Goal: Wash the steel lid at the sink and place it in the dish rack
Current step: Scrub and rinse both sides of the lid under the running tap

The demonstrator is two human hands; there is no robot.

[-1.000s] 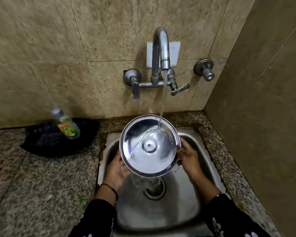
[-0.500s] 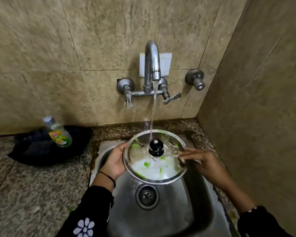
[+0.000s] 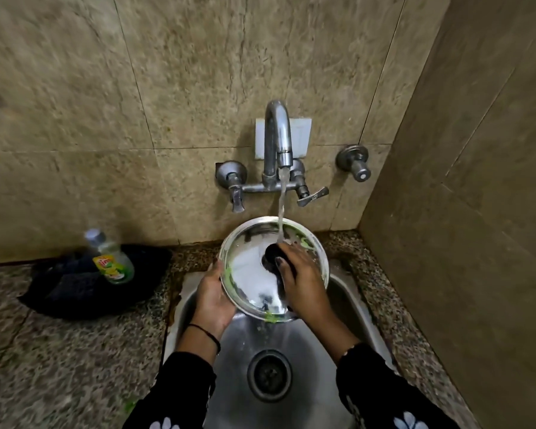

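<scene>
Bottle (image 3: 111,258), far left on the counter: yellow-green label with a red patch near its top; lettering there too blurred to read. No brand made out.

Tap lever (image 3: 313,196), right side of the tap: small stamped marks on the flat of the handle, too small to read.

No other text, numbers or signs legible anywhere in view.
</scene>
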